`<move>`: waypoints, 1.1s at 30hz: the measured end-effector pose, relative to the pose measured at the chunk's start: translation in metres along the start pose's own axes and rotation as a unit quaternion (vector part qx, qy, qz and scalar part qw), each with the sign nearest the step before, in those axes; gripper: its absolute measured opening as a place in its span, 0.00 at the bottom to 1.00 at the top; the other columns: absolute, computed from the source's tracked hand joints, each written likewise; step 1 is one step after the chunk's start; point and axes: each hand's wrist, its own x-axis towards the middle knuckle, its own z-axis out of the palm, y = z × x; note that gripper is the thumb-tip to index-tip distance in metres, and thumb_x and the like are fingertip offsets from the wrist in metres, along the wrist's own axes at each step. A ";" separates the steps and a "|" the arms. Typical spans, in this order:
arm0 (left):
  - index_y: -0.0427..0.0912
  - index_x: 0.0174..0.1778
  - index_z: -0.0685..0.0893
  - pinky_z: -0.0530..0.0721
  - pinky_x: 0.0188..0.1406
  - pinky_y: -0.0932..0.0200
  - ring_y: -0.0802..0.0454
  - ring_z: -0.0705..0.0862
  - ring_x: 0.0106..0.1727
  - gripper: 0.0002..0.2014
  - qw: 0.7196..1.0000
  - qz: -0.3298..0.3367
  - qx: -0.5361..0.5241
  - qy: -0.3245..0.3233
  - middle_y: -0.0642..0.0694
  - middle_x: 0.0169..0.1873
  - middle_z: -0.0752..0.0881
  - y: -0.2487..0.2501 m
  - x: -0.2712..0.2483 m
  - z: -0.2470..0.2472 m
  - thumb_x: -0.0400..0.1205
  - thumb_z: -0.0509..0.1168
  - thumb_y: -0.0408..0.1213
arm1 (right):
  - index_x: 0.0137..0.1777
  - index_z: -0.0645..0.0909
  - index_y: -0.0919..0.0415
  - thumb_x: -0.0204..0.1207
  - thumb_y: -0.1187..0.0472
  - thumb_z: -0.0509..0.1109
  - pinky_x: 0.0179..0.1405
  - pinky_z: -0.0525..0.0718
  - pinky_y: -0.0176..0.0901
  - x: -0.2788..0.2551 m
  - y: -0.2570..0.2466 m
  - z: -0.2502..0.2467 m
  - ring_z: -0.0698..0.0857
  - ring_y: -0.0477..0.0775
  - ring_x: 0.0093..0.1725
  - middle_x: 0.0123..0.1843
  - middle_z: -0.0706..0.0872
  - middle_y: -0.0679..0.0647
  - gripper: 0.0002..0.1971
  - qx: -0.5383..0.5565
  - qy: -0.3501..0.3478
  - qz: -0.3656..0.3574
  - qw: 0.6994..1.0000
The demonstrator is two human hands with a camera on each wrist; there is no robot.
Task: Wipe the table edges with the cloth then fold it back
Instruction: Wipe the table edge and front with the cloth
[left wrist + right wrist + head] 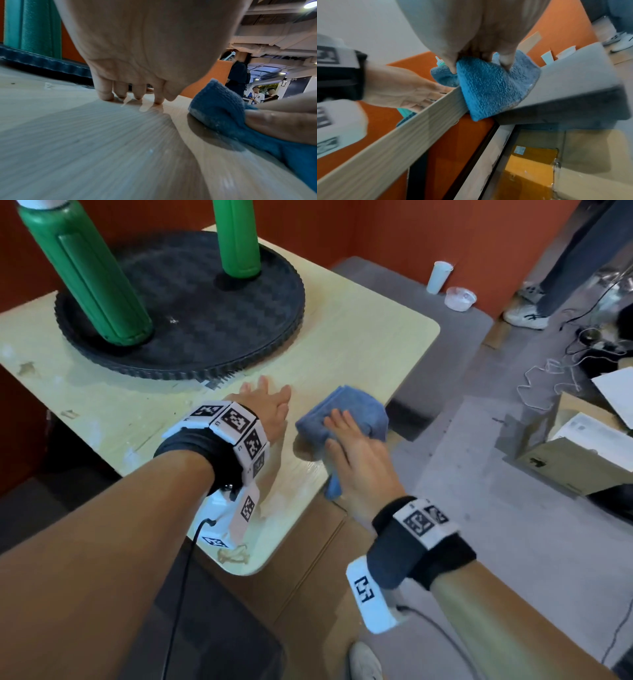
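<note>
A blue cloth [346,409] is draped over the right edge of the light wooden table [359,337]. My right hand [356,450] lies on top of it. In the right wrist view the cloth [491,88] hangs down over the table's edge face [393,142], and the right hand [479,27] pinches it there with thumb and fingers dug into the fabric. My left hand [270,405] rests flat on the tabletop just left of the cloth and holds nothing. Its fingertips [106,94] touch the wood, with the cloth [217,105] beside them.
A round black tray [205,313] with two tall green bottles [89,275] [238,237] fills the far half of the table. Beyond the right edge a grey bench [411,285] bears a white cup [438,277] and a bowl [460,298]. A standing person's legs [548,285], cables and cardboard boxes [575,460] are on the floor at right.
</note>
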 end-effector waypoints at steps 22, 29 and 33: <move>0.54 0.84 0.46 0.57 0.79 0.38 0.36 0.46 0.84 0.26 1.000 0.008 -0.010 -0.008 0.41 0.84 0.42 -0.002 -0.005 -0.003 0.89 0.43 0.43 | 0.81 0.57 0.62 0.87 0.58 0.49 0.78 0.46 0.35 0.015 -0.003 -0.011 0.47 0.48 0.85 0.85 0.54 0.53 0.24 -0.053 0.011 0.035 0.998; 0.49 0.85 0.46 0.52 0.80 0.42 0.40 0.41 0.84 0.25 0.999 0.009 0.029 -0.015 0.43 0.84 0.42 0.004 -0.016 -0.006 0.90 0.42 0.39 | 0.81 0.59 0.59 0.86 0.55 0.49 0.84 0.51 0.46 0.007 0.002 0.002 0.48 0.45 0.84 0.85 0.54 0.51 0.24 -0.024 0.017 0.024 0.999; 0.52 0.84 0.44 0.56 0.80 0.39 0.37 0.44 0.84 0.26 1.000 0.010 0.019 -0.015 0.41 0.84 0.41 0.001 -0.014 -0.004 0.89 0.43 0.42 | 0.82 0.57 0.59 0.86 0.56 0.50 0.84 0.48 0.45 -0.009 -0.008 0.013 0.46 0.45 0.84 0.86 0.52 0.50 0.24 -0.032 0.000 0.017 0.999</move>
